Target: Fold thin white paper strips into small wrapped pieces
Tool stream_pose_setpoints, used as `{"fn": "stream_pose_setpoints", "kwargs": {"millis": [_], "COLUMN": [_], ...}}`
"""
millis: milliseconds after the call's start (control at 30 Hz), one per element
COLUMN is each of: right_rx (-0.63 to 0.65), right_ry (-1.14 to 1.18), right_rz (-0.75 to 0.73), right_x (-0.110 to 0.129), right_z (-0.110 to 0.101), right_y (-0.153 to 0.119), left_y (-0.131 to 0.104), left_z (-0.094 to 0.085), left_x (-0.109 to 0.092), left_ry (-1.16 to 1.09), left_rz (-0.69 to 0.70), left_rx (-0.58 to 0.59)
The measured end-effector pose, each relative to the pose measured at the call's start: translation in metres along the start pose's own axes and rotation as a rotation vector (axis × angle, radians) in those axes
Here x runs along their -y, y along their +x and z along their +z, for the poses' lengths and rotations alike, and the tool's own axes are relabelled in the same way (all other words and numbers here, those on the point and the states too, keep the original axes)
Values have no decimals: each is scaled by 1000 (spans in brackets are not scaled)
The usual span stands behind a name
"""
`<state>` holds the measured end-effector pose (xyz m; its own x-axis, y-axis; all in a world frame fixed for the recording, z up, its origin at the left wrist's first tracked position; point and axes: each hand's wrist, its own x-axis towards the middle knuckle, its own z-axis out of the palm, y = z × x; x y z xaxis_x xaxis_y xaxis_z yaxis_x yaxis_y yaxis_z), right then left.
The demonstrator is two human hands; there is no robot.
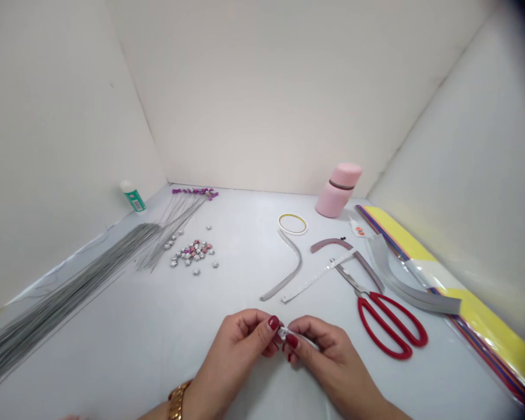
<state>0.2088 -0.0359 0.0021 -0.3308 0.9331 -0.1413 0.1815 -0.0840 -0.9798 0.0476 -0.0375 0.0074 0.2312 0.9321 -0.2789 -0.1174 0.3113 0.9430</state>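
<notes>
Near the table's front edge, my left hand (244, 344) and my right hand (328, 350) meet, thumbs and fingertips pinched around a small silvery-white paper strip (283, 333). Its near end looks folded into a little knot between the two thumbs. A thin length of it runs back under my right fingers, partly hidden. Just beyond my hands lie a grey curved strip (300, 262) and a whitish strip (306, 283). To the left is a pile of small folded paper stars (196, 251), mostly silver with some pink and purple.
Red-handled scissors (387, 321) lie at the right beside grey strips (413, 297) and packaged coloured paper (485, 315). A tape roll (293, 224) and pink bottle (336, 195) are farther back. Grey wires (70, 297), purple star stems (196, 192) and a glue tube (133, 197) occupy the left.
</notes>
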Motion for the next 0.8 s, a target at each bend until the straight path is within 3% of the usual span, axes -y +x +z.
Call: {"fn": "stream_pose_setpoints", "kwargs": {"millis": [200, 400, 633, 800], "right_rx": [28, 24, 3, -15], "right_ry": [85, 13, 12, -5], "right_rz": [71, 25, 41, 29], "right_x": [-2, -4, -4, -4], "right_z": [0, 1, 1, 0], "right_y": [1, 0, 0, 0], "left_y": [-1, -2, 0, 0], "left_z": [0, 2, -1, -1], "left_x": [-2, 1, 3, 1], "left_ry": [119, 246, 215, 252], "left_rz": [7, 46, 79, 48], "left_rx": [2, -67, -7, -32]}}
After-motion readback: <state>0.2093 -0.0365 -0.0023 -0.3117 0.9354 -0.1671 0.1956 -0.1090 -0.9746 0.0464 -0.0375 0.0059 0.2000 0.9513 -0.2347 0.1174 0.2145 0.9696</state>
